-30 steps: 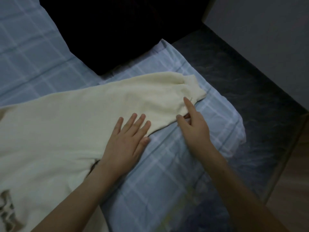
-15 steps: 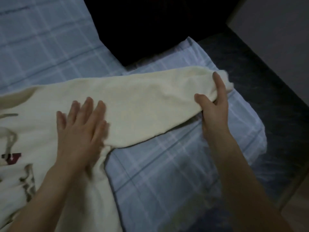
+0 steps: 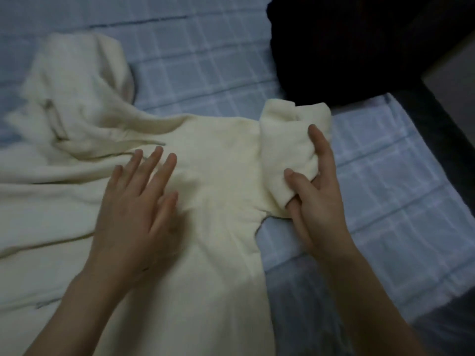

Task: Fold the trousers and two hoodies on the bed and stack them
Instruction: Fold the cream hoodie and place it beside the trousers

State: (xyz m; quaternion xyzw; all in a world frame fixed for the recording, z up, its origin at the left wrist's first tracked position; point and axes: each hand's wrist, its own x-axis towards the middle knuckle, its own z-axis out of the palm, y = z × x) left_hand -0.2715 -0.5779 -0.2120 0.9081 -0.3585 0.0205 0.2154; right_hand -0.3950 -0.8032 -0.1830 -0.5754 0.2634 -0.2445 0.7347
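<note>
Seen from the head camera: a cream hoodie [image 3: 218,176] lies front-up across a bed [image 3: 385,188] covered in a pale blue checked sheet, its hood [image 3: 77,80] rumpled toward the far left. The person's left hand [image 3: 136,201] rests flat on the chest of the garment, fingers straight and spread, holding nothing. The right hand [image 3: 318,201] grips the bunched sleeve [image 3: 285,145] at the hoodie's right edge, thumb over the cloth and fingers curled beneath it. A dark garment [image 3: 347,47] sits in a heap at the far right of the bed, apart from the hoodie; whether it is the trousers or the second hoodie cannot be told. The step in hand appears to be folding the sleeve inward over the body. The next move would call for laying that sleeve flat across the chest while the left hand pins the cloth, then smoothing the hood
</note>
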